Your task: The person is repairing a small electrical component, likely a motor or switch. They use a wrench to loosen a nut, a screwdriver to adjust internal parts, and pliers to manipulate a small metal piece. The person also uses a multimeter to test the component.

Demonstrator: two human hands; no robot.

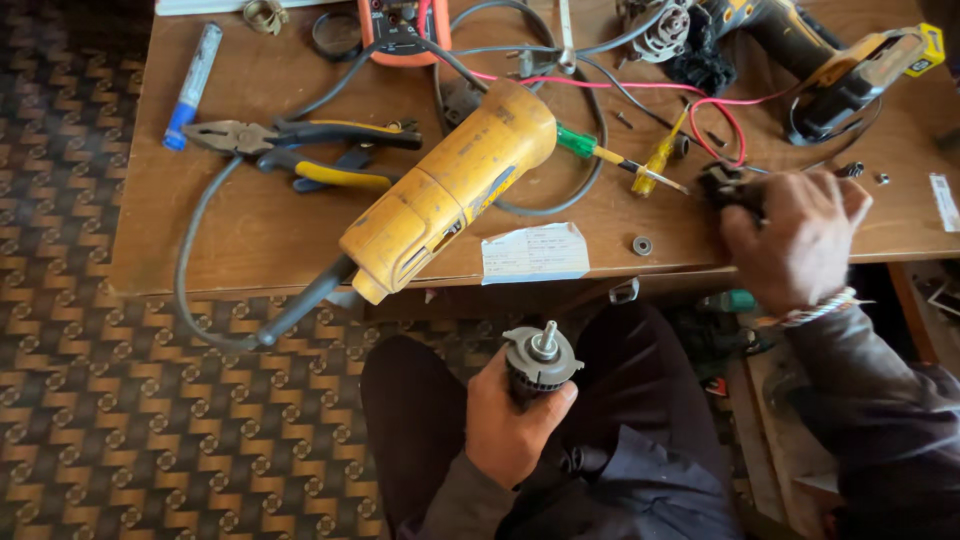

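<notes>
White paper label [535, 253] at table edge

Repair workshop: tool-strewn wooden bench [250, 235]

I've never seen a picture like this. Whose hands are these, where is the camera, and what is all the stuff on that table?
There is no machine here: the single picture comes from a camera worn on a person's head, looking down at their own two hands and lap.

The left hand grips a grey motor part with a metal shaft sticking up, held over the knees. The right hand reaches onto the wooden table and closes on a small dark part; what that part is cannot be made out.

On the table lie a yellow angle grinder body with its grey cord, pliers, a green and yellow screwdriver, a blue marker, a paper label, red and black wires, and a second yellow and black power tool at the far corner.
</notes>
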